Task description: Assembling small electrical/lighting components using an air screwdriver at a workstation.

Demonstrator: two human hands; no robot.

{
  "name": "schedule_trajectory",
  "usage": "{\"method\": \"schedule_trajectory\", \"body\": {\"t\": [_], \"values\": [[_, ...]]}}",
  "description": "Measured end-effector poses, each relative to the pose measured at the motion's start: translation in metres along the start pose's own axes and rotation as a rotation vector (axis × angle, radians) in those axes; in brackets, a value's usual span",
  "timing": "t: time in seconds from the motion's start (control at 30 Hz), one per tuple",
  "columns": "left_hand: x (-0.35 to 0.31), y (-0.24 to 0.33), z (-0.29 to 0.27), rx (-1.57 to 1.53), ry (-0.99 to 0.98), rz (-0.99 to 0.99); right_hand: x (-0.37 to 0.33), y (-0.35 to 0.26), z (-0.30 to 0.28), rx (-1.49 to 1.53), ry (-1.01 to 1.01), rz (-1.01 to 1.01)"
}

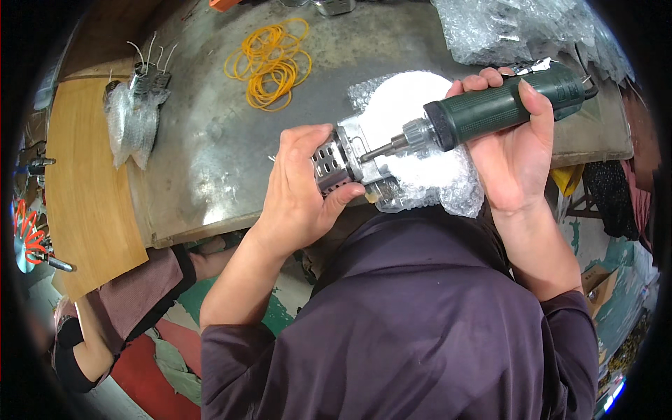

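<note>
My left hand point(297, 178) is closed around a shiny metal housing point(327, 166) with rows of slots cut in its wall. In my right hand point(514, 161) lies a dark green electric screwdriver point(511, 105), thumb on one side and fingertips on the other. Its bit point(381, 150) points left and meets the bracket at the housing's end; whether it sits in a screw is too small to tell. Bubble wrap point(455, 178) lies under the work, beside a glaring white patch whose surface is washed out.
Orange-yellow loops of thin cord or bands point(269, 66) lie on the grey table point(203, 140). A bubble-wrapped part with wires point(136, 112) rests by a wooden board point(87, 196). More bubble wrap point(518, 31) is heaped at far right. Another person's arm point(94, 350) shows at lower left.
</note>
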State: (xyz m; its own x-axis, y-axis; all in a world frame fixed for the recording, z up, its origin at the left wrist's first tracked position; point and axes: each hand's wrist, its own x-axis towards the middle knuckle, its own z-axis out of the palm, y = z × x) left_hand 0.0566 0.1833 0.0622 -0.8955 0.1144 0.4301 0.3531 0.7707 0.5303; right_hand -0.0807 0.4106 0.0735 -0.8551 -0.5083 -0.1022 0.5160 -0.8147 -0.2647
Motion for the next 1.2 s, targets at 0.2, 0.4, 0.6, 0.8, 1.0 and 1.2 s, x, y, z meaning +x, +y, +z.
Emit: {"method": "schedule_trajectory", "body": {"t": [0.2, 0.4, 0.6, 0.8, 1.0, 1.2], "values": [[0.007, 0.002, 0.0, -0.009, -0.002, 0.014, 0.003, -0.013, 0.006, -0.055, 0.012, 0.003], [-0.006, 0.001, -0.006, 0.04, 0.074, -0.103, -0.019, -0.1, 0.055, -0.533, -0.462, -0.093], [-0.012, 0.015, -0.01, 0.237, 0.096, -0.153, -0.021, -0.221, 0.018, -2.135, -0.062, -0.379], [0.007, 0.016, -0.014, 0.162, 0.178, -0.04, -0.012, -0.292, -0.044, -2.699, 0.033, -0.246], [0.049, 0.049, -0.046, 0.267, 0.152, 0.044, -0.022, -0.146, 0.013, -2.242, -0.268, -0.667], [0.124, 0.102, -0.046, 0.271, 0.128, 0.282, -0.021, -0.033, 0.075, -1.901, -0.681, -0.512]]}}
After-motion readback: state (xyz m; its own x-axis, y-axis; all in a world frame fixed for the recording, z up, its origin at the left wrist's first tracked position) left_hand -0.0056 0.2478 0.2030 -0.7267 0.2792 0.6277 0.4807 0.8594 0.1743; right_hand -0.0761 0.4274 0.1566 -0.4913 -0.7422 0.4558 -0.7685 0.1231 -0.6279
